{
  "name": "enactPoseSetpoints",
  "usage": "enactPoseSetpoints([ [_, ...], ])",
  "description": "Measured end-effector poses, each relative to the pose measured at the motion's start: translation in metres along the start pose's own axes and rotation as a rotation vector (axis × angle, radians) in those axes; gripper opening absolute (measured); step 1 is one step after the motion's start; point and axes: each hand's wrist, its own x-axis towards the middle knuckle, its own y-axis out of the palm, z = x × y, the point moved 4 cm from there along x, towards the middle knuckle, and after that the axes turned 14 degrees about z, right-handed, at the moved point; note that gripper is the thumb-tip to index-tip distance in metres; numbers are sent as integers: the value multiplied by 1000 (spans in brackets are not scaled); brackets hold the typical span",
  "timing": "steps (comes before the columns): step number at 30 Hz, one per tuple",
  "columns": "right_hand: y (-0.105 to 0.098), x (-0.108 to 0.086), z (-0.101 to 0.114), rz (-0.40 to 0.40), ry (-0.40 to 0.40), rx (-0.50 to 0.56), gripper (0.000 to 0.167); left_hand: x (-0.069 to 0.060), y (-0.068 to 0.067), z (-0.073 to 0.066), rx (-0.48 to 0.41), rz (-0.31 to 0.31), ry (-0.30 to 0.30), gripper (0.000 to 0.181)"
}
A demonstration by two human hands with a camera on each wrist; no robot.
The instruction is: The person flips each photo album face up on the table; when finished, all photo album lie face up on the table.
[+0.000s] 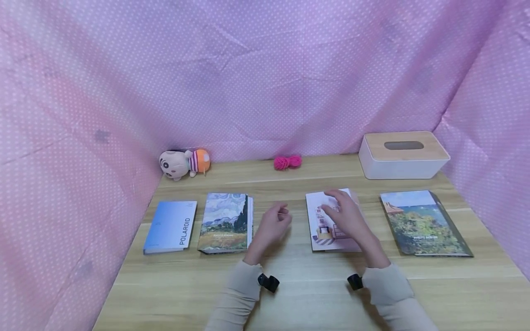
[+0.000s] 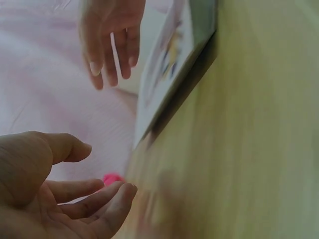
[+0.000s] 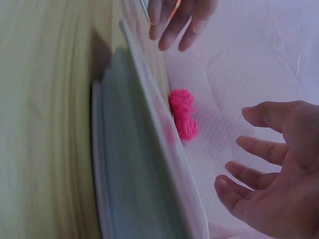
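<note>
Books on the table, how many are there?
4: a blue book at the far left, a painted-field book beside it, a pinkish book partly covered by the right hand, and a painted-garden book at the far right.

The head view is bright, wrist views dimmer, tabletop [image 2: 259, 129] blurred.

left fingers [image 2: 117, 211] loosely bent | right fingers [image 3: 261, 150] spread, gently curved | forearms [image 1: 238, 299] extended forward, apart
</note>
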Motion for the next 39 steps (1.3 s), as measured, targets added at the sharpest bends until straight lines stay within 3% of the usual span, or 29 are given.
enactPoseSetpoints([
  [3,-5,-2,-10,38,28,-17,53,1,15,-2,-20,36,-27,48],
  [7,-11,-3,-21,86,64,-42,61,4,28,-6,-13,25,-28,48],
  [14,-25,-8,-41,110,176,-82,73,15,43,-14,-25,11,-30,56],
  [19,-26,-14,-57,168,229,-33,77,21,49,-15,-12,14,-55,62],
  [27,-31,-21,-67,198,235,-34,81,29,56,-15,23,48,-34,36],
  [32,-29,-24,-64,186,240,-43,78,32,58,-13,27,58,-56,48],
  [39,-25,-28,-61,121,195,4,71,34,58,-13,-2,89,-97,44],
])
